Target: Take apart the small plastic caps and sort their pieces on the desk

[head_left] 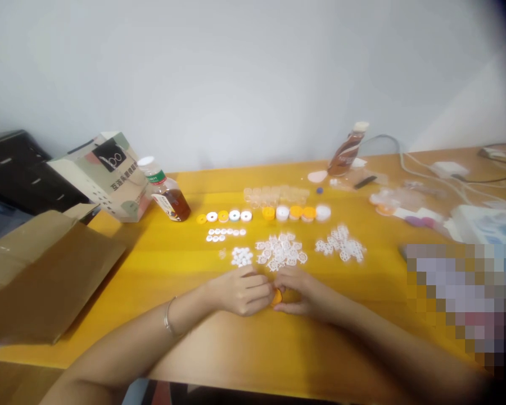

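Observation:
My left hand and my right hand meet above the front of the table, both closed around a small orange round piece. The right thumb and fingers pinch its side; the left fingers partly cover it. Just beyond lie a pile of white openwork plastic pieces, a heap of small white round pieces and another group of white openwork pieces. Farther back are a row of white and orange rings, a row of orange and white round caps and clear cups.
An open cardboard box and a paper bag stand at the left, beside a bottle of brown drink. Another drink bottle stands at the back right, near white cables. Small white discs lie in short rows.

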A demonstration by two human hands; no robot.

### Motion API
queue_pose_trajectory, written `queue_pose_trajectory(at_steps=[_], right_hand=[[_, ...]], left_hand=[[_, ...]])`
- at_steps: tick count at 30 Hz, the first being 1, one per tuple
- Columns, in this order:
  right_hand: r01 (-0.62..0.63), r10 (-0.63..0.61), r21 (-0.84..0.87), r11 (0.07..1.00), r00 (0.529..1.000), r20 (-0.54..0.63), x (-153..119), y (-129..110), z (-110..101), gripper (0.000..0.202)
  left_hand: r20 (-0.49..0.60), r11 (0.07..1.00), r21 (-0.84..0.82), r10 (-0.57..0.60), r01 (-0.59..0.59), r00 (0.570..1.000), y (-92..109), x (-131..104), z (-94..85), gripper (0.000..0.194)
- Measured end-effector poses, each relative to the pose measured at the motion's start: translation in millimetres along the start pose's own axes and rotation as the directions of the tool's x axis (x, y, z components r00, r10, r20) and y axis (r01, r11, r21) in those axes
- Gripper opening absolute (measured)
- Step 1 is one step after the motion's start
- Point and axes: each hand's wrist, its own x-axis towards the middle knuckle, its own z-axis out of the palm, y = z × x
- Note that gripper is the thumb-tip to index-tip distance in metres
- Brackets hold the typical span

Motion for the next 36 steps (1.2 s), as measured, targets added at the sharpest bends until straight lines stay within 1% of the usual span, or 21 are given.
queue_pose_trajectory(at_steps=[4, 7, 13, 16, 18, 20, 22, 23, 25, 27, 29, 30, 32, 36], right_hand=[[-0.003, 0.003, 0.011, 1.0, 1.0, 0.001, 0.2, -0.7, 0.0, 0.017], [-0.005, 0.005, 0.021, 1.0, 1.0, -0.012, 0.5, -0.9, 0.1, 0.015], [-0.022, 0.022, 0.017, 1.0, 1.0, -0.016, 1.0, -1.6, 0.0, 0.015], [-0.026, 0.026, 0.017, 1.0, 1.0, -0.014, 1.5, -2.8, -0.6, 0.015], [-0.027, 0.027, 0.021, 0.999, 1.0, -0.013, 1.7, -3.1, -1.0, 0.015], [-0.03, 0.03, 0.026, 0.999, 0.999, -0.014, 1.8, -2.7, -1.2, 0.015], [-0.035, 0.035, 0.035, 0.999, 0.999, -0.006, 1.5, -2.0, -1.0, 0.013], [-0.038, 0.038, 0.04, 0.998, 0.999, 0.002, 1.4, -1.6, -0.8, 0.012], [-0.044, 0.043, 0.051, 0.998, 0.999, 0.014, 1.0, -1.1, -0.4, 0.011], [-0.05, 0.049, 0.057, 0.997, 0.999, 0.017, 0.9, -1.1, -0.3, 0.012], [-0.054, 0.053, 0.061, 0.997, 0.998, 0.019, 1.0, -1.3, -0.5, 0.013], [-0.055, 0.053, 0.064, 0.996, 0.998, 0.022, 1.1, -1.4, -0.8, 0.013], [-0.053, 0.051, 0.071, 0.996, 0.998, 0.026, 1.3, -1.3, -1.2, 0.014], [-0.053, 0.051, 0.081, 0.995, 0.998, 0.024, 1.2, -1.2, -1.9, 0.016]], left_hand=[[0.012, 0.999, 0.025, 0.036, -0.036, 0.999, 3.1, -1.9, -0.6, 0.009], [0.028, 0.999, 0.043, 0.025, -0.027, 0.999, 4.3, -2.1, -0.3, 0.011], [0.002, 0.998, 0.056, -0.032, 0.032, 0.999, 5.5, -0.4, -1.9, 0.011], [0.007, 0.997, 0.047, -0.06, 0.06, 0.998, 6.5, 0.0, -2.3, 0.011], [0.007, 0.995, 0.018, -0.097, 0.097, 0.995, 7.2, 0.8, -1.6, 0.01], [-0.01, 0.985, -0.05, -0.168, 0.168, 0.986, 8.1, 2.2, 0.5, 0.01], [-0.039, 0.943, -0.18, -0.292, 0.281, 0.956, 9.1, 4.0, 3.9, 0.009], [-0.048, 0.901, -0.267, -0.367, 0.342, 0.929, 9.5, 4.8, 5.8, 0.009], [-0.04, 0.773, -0.454, -0.515, 0.444, 0.856, 9.9, 5.9, 9.2, 0.01], [0.009, 0.612, -0.612, -0.628, 0.5, 0.778, 9.4, 6.2, 10.9, 0.012], [0.068, 0.47, -0.71, -0.696, 0.525, 0.715, 8.3, 5.7, 10.7, 0.013], [0.09, 0.418, -0.737, -0.718, 0.531, 0.691, 7.7, 5.3, 10.1, 0.013], [0.101, 0.368, -0.763, -0.744, 0.532, 0.66, 6.8, 4.5, 8.5, 0.012], [0.034, 0.393, -0.761, -0.771, 0.517, 0.636, 6.5, 4.0, 7.0, 0.009]])
